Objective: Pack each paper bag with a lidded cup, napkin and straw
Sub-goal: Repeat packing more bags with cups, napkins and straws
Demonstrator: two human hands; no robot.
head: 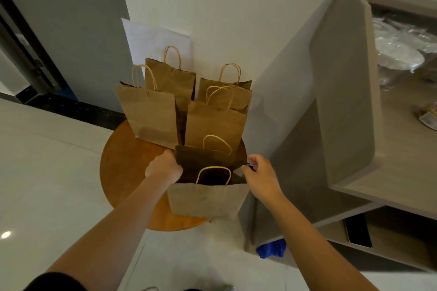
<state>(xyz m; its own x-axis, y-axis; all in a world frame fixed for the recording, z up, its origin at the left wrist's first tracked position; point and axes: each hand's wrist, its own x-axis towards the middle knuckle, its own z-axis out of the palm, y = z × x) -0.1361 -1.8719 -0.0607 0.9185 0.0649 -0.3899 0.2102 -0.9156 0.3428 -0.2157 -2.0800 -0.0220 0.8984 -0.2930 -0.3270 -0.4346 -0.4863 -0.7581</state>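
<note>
Both hands hold the nearest bag (pixel 208 201) by its mouth: the left hand (pixel 163 168) has its grip closed on the left edge of the opening, fingers curled over the rim, and the right hand (pixel 261 178) pinches the right edge between thumb and fingers. This bag stands upright at the near side of a round wooden surface (pixel 123 172), its mouth spread wide and dark inside (what lies in it cannot be told), with one paper handle (pixel 212 173) arching over the near wall and another at the far wall.

Behind it four more bags stand upright in two rows, touching or nearly so: a front-left bag (pixel 151 116), a front-right bag (pixel 215 123), then a back-left bag (pixel 172 80) and a back-right bag (pixel 227 92) near the wall. A white sheet (pixel 146 40) leans on the wall behind them.

To the right stands a grey shelf unit (pixel 343 92); clear plastic wrap (pixel 399 47) lies on its upper shelf, and a blue cloth (pixel 272 248) sits by its base on the floor.
</note>
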